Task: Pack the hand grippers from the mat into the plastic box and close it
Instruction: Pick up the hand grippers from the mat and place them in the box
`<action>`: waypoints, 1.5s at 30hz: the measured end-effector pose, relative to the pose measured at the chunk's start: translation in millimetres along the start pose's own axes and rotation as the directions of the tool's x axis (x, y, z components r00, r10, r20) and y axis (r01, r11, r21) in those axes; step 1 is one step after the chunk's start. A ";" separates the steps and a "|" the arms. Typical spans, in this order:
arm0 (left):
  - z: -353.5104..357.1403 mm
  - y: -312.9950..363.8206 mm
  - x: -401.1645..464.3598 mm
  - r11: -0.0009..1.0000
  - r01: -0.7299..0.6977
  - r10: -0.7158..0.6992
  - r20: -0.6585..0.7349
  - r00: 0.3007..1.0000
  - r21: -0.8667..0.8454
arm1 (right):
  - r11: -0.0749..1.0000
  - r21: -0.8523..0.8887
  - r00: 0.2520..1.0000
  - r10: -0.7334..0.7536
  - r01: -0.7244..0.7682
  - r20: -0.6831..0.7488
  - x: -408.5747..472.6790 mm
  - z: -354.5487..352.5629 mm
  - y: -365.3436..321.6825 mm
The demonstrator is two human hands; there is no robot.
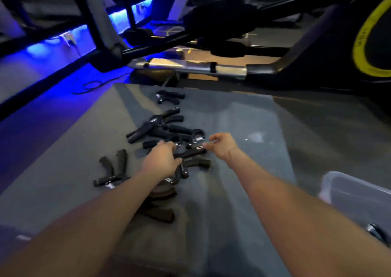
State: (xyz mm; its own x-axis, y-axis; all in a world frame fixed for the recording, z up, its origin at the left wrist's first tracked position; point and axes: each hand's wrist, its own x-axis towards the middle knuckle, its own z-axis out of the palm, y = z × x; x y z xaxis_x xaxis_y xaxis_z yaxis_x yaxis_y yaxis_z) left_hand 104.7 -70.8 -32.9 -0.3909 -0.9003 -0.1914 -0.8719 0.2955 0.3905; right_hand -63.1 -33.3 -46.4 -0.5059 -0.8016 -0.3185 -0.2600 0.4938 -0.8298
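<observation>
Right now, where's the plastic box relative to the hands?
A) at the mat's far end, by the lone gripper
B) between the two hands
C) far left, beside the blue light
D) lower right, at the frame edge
D: the plastic box sits at the lower right frame edge, beyond the right hand and forearm, well away from the left hand.

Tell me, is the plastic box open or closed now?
Open. The plastic box shows no lid on top, and one hand gripper already lies inside it.

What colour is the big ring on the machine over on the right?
Yellow. The ring on the black machine shows in the head view.
</observation>
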 end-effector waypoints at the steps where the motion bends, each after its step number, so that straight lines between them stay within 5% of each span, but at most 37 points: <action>1: 0.5 -14.3 4.2 1.000 0.026 -0.026 0.004 1.000 0.001 | 1.000 -0.014 1.000 0.000 0.000 0.006 7.9 16.1 -0.5; 6: 16.8 -62.1 30.0 0.993 0.115 -0.113 0.036 0.993 -0.035 | 0.960 -0.280 1.000 0.001 0.006 0.027 35.5 64.3 12.4; 10: 36.1 -74.1 44.8 0.988 0.143 -0.140 0.055 0.989 -0.059 | 0.825 -0.555 0.993 -0.118 0.106 0.014 49.1 76.5 25.9; 22: 51.5 -80.1 55.2 0.992 0.090 -0.091 -0.013 0.996 -0.092 | 0.505 -0.826 0.967 -0.176 0.251 0.186 72.1 73.6 48.4; 32: 49.7 -29.3 50.5 0.989 0.061 -0.065 -0.027 0.998 -0.131 | 0.665 -0.744 0.962 -0.159 -0.063 -0.223 32.4 -6.9 59.2; 45: 126.1 217.0 -22.9 0.914 -0.360 0.379 0.077 0.922 -0.187 | 0.820 -0.376 0.797 0.150 -0.431 -0.586 -74.5 -219.8 136.3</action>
State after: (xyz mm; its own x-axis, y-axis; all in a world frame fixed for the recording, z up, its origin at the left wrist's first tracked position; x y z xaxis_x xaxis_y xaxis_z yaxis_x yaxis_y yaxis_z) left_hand -112.6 54.3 -57.3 -0.7133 -0.6939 -0.0981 -0.6014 0.5342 0.5941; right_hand -241.6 167.8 -35.1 -0.9237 -0.3670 -0.1101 -0.3044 0.8772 -0.3712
